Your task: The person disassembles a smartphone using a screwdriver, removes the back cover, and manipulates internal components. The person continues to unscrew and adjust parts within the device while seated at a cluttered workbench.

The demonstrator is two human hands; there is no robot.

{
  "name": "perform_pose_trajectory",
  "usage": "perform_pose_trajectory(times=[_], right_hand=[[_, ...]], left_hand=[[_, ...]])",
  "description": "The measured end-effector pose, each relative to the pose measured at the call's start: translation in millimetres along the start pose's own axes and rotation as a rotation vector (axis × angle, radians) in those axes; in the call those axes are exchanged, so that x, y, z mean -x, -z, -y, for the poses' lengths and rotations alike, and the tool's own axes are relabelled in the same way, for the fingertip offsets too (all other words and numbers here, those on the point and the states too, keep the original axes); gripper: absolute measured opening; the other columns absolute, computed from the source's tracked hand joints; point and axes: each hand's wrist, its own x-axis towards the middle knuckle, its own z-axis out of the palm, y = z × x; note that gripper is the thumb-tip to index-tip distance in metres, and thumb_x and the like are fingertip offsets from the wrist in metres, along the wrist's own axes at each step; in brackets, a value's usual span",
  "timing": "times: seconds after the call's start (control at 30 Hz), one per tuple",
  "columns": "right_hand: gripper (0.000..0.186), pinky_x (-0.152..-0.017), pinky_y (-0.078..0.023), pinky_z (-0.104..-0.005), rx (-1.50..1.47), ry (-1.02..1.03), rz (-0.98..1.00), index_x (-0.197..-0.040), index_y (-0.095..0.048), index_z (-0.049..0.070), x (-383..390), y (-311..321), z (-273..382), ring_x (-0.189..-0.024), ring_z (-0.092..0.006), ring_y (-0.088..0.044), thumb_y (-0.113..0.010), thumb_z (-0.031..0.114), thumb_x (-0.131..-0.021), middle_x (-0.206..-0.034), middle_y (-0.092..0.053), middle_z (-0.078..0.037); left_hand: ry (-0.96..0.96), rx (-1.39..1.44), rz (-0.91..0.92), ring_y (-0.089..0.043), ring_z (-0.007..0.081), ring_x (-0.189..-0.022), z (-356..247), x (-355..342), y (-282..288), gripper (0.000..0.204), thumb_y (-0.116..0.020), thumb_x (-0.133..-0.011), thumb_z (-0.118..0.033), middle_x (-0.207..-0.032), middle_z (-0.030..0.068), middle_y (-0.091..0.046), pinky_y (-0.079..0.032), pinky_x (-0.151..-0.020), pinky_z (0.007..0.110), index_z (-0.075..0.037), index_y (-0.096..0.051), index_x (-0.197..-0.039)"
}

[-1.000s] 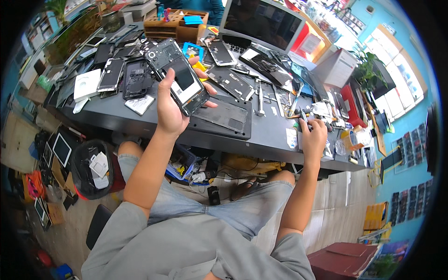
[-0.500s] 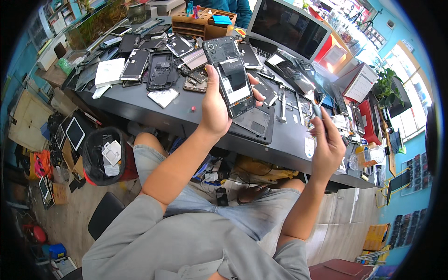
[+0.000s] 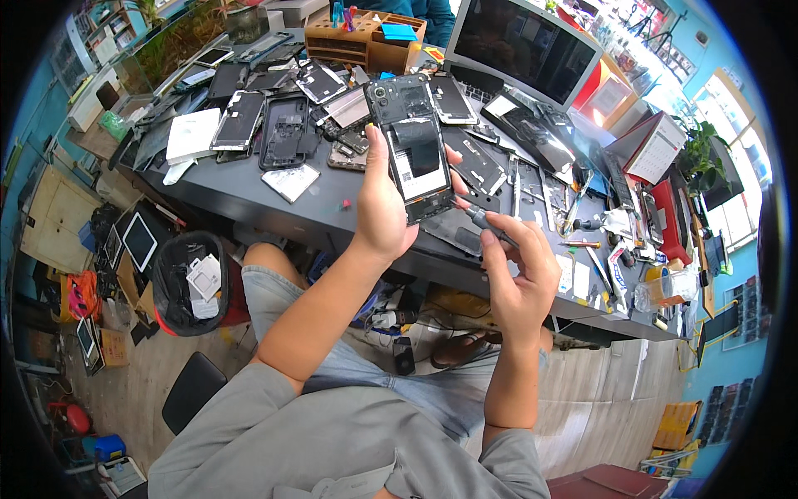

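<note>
My left hand (image 3: 381, 205) is wrapped round an opened smartphone (image 3: 404, 104), held tilted above the desk's front part. The phone's back cover is off, baring a camera area at the top and a black and white battery (image 3: 426, 179). In my right hand (image 3: 525, 281), pinched between thumb and fingers, is a grey-handled tool that looks like a screwdriver (image 3: 480, 218). It points at the phone's lower right edge, near the fingertips of my left hand. Whether its tip touches the phone I cannot tell.
The dark desk (image 3: 249, 202) carries many phone parts, with a loose white-backed panel (image 3: 290, 182) near its front edge. A monitor (image 3: 524, 48) and a wooden organizer (image 3: 340, 43) stand behind. Small tools lie at right. A lined bin (image 3: 166, 279) is below left.
My right hand has come left and down from the tools on the right, bringing the screwdriver to the phone's lower end. The phone has stayed nearly in place in my left hand.
</note>
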Motion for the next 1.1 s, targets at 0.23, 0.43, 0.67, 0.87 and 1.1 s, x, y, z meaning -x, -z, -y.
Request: perform_pose_trajectory(times=[0.23, 0.43, 0.67, 0.87, 1.1], right_hand=[[0.025, -0.07, -0.062, -0.0291, -0.017, -0.009, 0.011, -0.123, -0.081, -0.003, -2.8, -4.2, 0.8, -0.08, -0.0155, -0.075, -0.081, -0.009, -0.098, -0.101, -0.075, -0.011], [0.025, -0.061, -0.055, -0.0311, 0.117, 0.072, 0.052, -0.12, -0.082, -0.001, -8.3, -0.7, 3.8, -0.072, -0.0135, -0.071, -0.082, -0.007, -0.096, -0.095, -0.073, -0.009], [0.016, -0.065, -0.053, -0.0308, 0.38, 0.094, 0.165, -0.115, -0.083, 0.001, -27.0, -4.2, 25.1, -0.071, -0.0186, -0.073, -0.082, 0.0, -0.099, -0.088, -0.074, -0.009], [0.018, -0.062, -0.055, -0.0326, 0.252, 0.118, 0.122, -0.119, -0.081, 0.003, -40.2, -12.0, 22.8, -0.066, -0.0233, -0.074, -0.085, 0.006, -0.101, -0.084, -0.075, -0.011], [0.033, -0.077, -0.065, -0.0319, 0.2, -0.21, 0.222, -0.13, -0.079, 0.002, -36.2, 0.1, 21.6, -0.096, -0.0183, -0.078, -0.088, 0.004, -0.098, -0.109, -0.081, -0.012]], left_hand=[[-0.014, -0.002, -0.015, -0.08, 0.0325, -0.093, 1.2, -0.8, -2.6, 0.09, -0.019, -0.119, -0.076, -0.119, 0.0201, -0.075, -0.068, -0.078, 0.05, -0.001, -0.062, -0.14], [-0.043, -0.051, 0.002, -0.079, 0.0299, -0.092, 6.1, 0.1, -0.5, 0.09, -0.019, -0.119, -0.076, -0.118, 0.0183, -0.075, -0.067, -0.08, 0.049, -0.001, -0.066, -0.133], [-0.1, -0.205, -0.055, -0.078, 0.0257, -0.093, 12.4, 3.2, -1.0, 0.089, -0.02, -0.12, -0.075, -0.116, 0.0155, -0.076, -0.066, -0.083, 0.043, -0.001, -0.068, -0.128], [-0.134, -0.232, -0.069, -0.078, 0.0233, -0.095, 15.5, 3.9, 0.1, 0.084, -0.022, -0.122, -0.071, -0.117, 0.0148, -0.076, -0.065, -0.085, 0.041, -0.002, -0.068, -0.13], [-0.126, -0.276, -0.066, -0.078, 0.0228, -0.095, 13.6, 6.0, -1.6, 0.083, -0.023, -0.122, -0.071, -0.119, 0.0147, -0.075, -0.065, -0.088, 0.041, -0.001, -0.067, -0.132]])
